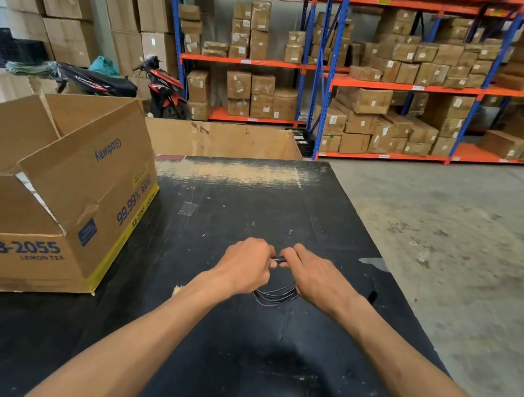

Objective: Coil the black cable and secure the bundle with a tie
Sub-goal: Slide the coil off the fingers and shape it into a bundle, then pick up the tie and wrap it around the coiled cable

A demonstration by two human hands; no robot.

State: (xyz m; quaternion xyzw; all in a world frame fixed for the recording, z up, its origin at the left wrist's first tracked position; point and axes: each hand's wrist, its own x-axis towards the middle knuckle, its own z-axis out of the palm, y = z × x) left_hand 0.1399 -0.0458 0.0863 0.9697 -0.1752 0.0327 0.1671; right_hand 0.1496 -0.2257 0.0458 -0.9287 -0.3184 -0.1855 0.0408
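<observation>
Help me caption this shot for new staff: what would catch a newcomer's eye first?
Dead centre, the left hand and right hand pinch the top of a coiled black cable, whose loops hang down to the scuffed black table. At the left stands an open cardboard box printed KB-2055 Lemon Tea. Behind, orange and blue shelving is packed with cartons.
</observation>
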